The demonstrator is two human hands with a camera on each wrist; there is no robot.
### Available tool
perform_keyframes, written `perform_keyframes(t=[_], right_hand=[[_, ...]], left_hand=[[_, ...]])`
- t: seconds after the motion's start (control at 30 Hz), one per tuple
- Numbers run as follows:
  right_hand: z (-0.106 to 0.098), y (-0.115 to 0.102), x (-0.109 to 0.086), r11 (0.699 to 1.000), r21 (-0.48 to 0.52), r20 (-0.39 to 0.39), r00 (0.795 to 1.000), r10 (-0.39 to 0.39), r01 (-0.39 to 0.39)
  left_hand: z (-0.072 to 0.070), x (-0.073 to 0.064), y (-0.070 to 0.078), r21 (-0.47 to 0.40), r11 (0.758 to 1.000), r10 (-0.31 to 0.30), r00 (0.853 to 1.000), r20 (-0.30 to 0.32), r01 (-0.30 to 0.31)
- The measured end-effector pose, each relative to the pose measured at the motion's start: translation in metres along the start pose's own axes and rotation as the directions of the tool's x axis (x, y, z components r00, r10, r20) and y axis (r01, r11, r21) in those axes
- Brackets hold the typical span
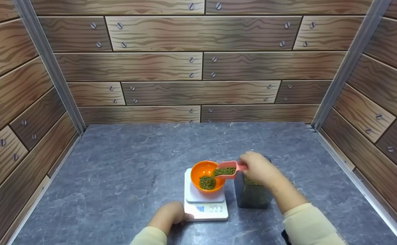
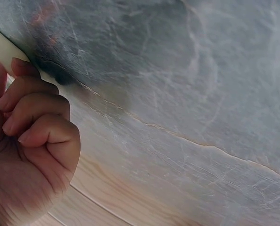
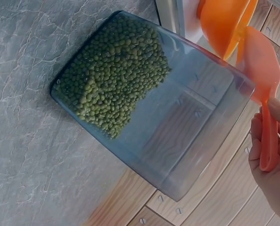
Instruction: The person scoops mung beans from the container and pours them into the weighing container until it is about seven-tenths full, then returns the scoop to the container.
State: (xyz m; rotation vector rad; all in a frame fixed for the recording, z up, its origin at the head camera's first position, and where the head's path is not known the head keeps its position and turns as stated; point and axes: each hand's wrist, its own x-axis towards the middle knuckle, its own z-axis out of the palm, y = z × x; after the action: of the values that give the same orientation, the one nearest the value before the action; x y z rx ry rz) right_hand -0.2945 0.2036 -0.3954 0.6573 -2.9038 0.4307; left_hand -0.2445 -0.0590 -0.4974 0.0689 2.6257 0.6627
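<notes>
In the head view, an orange bowl [image 1: 201, 167] holding some green mung beans [image 1: 207, 183] stands on a white kitchen scale [image 1: 208, 216]. My right hand [image 1: 258, 169] grips the handle of a pink scoop [image 1: 231, 164], whose mouth reaches over the bowl's right side with beans in it. Just below that hand is a clear bin [image 1: 252, 199]; the right wrist view shows it partly filled with mung beans [image 3: 121, 70]. At the scale's front left corner, my left hand [image 1: 171, 213] pinches the edge between thumb and forefinger, the other fingers curled. The display's digits are unreadable.
The grey marbled tabletop [image 1: 133, 156] is bounded by wood-patterned panels [image 1: 201, 64] at the back and both sides. Metal strips [image 1: 50, 68] run along the corners. The bin stands close to the scale's right side.
</notes>
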Motion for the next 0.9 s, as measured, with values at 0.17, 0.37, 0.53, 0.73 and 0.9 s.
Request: perform_keyframes(t=[0.17, 0.37, 0.53, 0.73, 0.9], right_hand=[[0.0007, -0.0028, -0.0001, 1.000, 0.014, 0.008, 1.000, 0.019, -0.020], [0.0022, -0.0038, -0.0004, 0.998, 0.044, 0.013, 0.999, 0.043, -0.043], [0.0027, -0.0033, -0.0004, 0.997, 0.052, 0.008, 0.999, 0.049, -0.049], [0.0026, -0.0031, -0.0005, 0.996, 0.066, 0.015, 0.998, 0.063, -0.064], [0.0007, -0.0066, -0.0004, 0.997, 0.043, 0.023, 0.998, 0.062, -0.063]], left_hand=[[0.0000, -0.0003, -0.0001, -0.013, 1.000, -0.009, 1.000, -0.003, 0.009], [0.0006, -0.0002, -0.0005, -0.024, 1.000, -0.010, 1.000, -0.007, 0.010], [0.0008, 0.0006, -0.0012, -0.012, 1.000, -0.002, 1.000, -0.004, 0.002], [0.0002, 0.0001, -0.0014, 0.013, 1.000, 0.004, 1.000, -0.012, -0.004], [-0.0006, -0.0007, -0.0010, 0.029, 1.000, 0.004, 1.000, -0.013, -0.004]])
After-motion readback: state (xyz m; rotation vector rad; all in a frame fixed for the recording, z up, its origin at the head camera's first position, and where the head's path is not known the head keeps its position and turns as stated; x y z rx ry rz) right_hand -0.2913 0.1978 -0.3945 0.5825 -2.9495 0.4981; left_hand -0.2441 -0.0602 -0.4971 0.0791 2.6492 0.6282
